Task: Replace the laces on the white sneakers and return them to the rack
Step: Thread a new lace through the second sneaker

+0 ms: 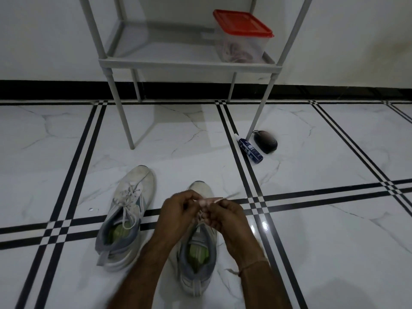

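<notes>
While the grey rack (189, 63) stands against the wall on the marble floor (334, 241) with a red-lidded container (242, 36) on its low shelf, both white sneakers sit on the tiles in front of it, toes toward the rack. Left sneaker (127, 217) is laced and untouched, and the right sneaker (198, 248) sits under both hands, left hand (178, 208) and right hand (225, 215) each pinching a pale lace (211, 200) above the eyelets, though it's blurry so I can't tell exactly how it's threaded. Over by the rack leg there's a dark brush (265, 141) and a small blue tube (250, 149).
</notes>
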